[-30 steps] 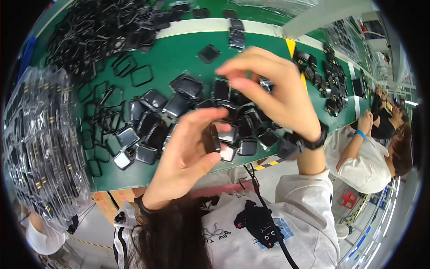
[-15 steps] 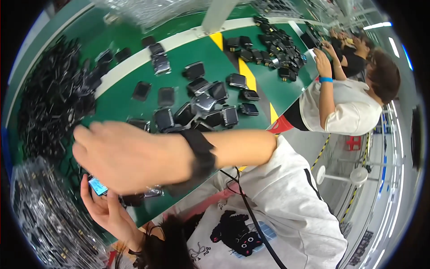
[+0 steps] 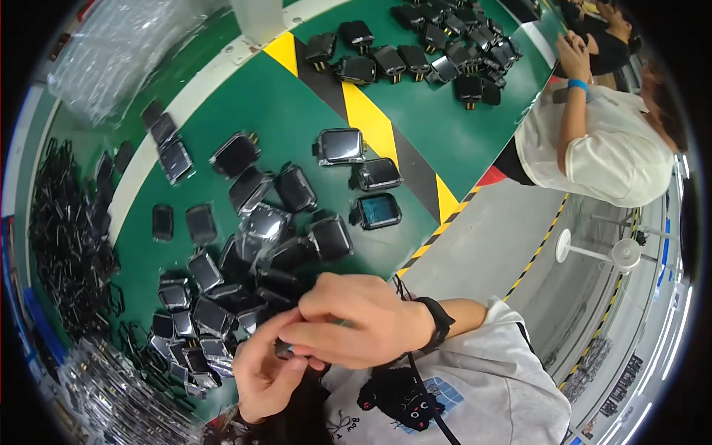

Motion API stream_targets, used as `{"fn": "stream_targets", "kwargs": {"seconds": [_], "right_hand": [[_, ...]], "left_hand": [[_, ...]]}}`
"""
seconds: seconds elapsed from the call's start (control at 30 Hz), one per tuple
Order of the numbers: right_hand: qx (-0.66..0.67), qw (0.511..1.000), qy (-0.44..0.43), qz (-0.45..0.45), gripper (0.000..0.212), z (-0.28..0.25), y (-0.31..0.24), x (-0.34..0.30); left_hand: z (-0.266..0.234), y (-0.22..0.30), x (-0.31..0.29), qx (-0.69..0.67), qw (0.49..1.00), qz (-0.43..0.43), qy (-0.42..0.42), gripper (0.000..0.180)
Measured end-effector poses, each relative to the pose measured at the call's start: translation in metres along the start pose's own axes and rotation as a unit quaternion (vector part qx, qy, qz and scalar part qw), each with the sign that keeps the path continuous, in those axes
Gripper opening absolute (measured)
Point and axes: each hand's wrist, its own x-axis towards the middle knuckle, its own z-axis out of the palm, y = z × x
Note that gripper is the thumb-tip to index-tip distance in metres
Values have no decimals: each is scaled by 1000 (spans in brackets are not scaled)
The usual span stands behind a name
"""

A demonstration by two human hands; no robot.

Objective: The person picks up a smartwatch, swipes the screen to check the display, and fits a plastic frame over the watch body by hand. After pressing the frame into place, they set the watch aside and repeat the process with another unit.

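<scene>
Mostly, writing is scarcely to be made out. Small dark lettering is printed low on the pale shirt [image 3: 486, 386], beside a black cat picture [image 3: 400, 404], at the bottom centre of the frame; part of it is covered. On one blue-lit screen [image 3: 379, 211], right of centre, any marks are too small to be read.

The small dark piece [image 3: 282, 348] is held at lower centre, between the two hands, and is almost wholly hidden. By the left hand [image 3: 261, 374] it is pinched, fingers curled narrow and thumb pressed near it. The right hand [image 3: 360, 319] is brought over it, fingers bent and bunched; whether the piece is gripped by them too cannot be told, the fingertips being overlapped.

Film-wrapped square units [image 3: 295, 187] are strewn over the green table [image 3: 452, 141], from centre to lower left, the nearest partly covered by the hands. More units [image 3: 443, 69] are clustered at upper right. At the left edge, a heap of black frames [image 3: 63, 237] is tangled past counting; below it, a plastic-wrapped stack [image 3: 122, 393] is cut off by the dark rim. At upper right, a co-worker [image 3: 619, 148] is partly cropped.
</scene>
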Motion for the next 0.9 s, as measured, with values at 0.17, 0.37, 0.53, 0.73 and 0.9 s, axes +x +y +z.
{"fn": "stream_targets", "kwargs": {"seconds": [0.17, 0.37, 0.53, 0.73, 0.9], "right_hand": [[52, 998, 37, -25, 16, -7, 6, -7], [129, 988, 70, -56, 14, 3, 16, -10], [201, 972, 88, -90, 14, 18, 16, -12], [268, 952, 73, -130, 12, 21, 33, -17], [250, 953, 84, -150, 13, 19, 31, -13]], "left_hand": [[-12, 2, 28, 134, 964, 165, -157, 42], [-17, 0, 30, 82, 983, 104, -124, 31], [-16, 13, 32, 83, 985, 55, -141, 22], [-24, 4, 29, 90, 987, 7, -130, 21], [-27, 9, 25, 84, 978, -45, -185, 24]]}}
